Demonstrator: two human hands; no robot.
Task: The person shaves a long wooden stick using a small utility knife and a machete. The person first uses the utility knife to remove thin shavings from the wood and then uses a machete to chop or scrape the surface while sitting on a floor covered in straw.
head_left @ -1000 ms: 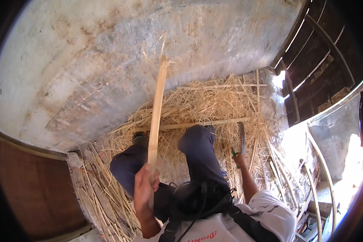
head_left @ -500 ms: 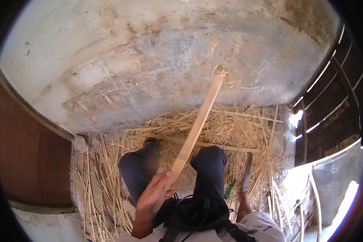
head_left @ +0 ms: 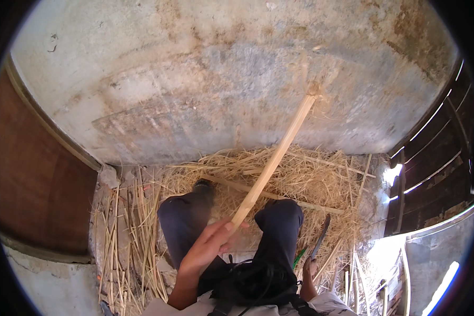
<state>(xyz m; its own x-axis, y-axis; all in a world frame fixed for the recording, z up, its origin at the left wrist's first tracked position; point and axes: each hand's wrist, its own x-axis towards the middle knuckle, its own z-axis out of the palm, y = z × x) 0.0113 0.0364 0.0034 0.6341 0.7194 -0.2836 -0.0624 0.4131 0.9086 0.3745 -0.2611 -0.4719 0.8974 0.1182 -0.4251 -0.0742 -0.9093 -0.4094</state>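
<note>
Fingers of the left hand (head_left: 208,247) curl closed around the strip (head_left: 275,160), which slants above the shavings (head_left: 329,176) toward the far edge of the floor (head_left: 374,210); the right hand (head_left: 310,267) grips the knife (head_left: 320,238). Shaving appears in hand; another stroke would call for knife meeting strip.

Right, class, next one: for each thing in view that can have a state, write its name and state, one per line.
Pale strip: raised, slanting, frayed at its far end
Left hand: closed around the pale strip
Knife: held, blade pointing away from the person
Right hand: closed on the knife
Shavings: loose, tangled, heaped
Long strip: lying across the shavings
Wall: stained
</note>
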